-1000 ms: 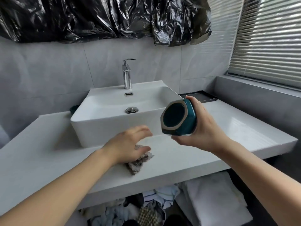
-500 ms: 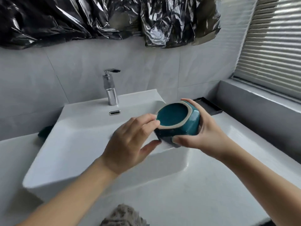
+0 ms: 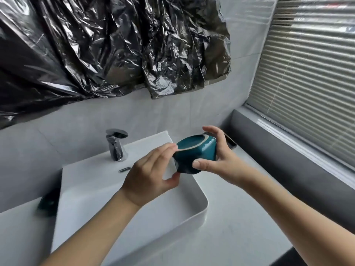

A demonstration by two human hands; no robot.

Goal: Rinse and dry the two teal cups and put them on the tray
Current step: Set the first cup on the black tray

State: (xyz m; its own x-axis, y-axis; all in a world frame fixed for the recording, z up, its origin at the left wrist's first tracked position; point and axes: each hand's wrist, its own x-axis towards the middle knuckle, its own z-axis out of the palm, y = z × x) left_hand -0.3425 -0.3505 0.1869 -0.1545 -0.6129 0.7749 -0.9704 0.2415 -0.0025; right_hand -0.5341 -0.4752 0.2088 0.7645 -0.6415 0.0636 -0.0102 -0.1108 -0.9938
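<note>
**Both hands on the cup above the basin**

We hold the teal cup [image 3: 196,153] in the air over the back right corner of the white sink [image 3: 134,217], its unglazed rim tipped up and toward us. Half a second ago our left hand [image 3: 151,173] only reached for it; now those fingers curl onto the rim with the thumb under the base, while our right hand [image 3: 217,162] grips the far side, thumb pressed on the wall. The view has swung upward. A second teal cup [image 3: 48,203] sits blurred left of the sink; the dark tray [image 3: 231,144] peeks out behind our right hand.
</note>
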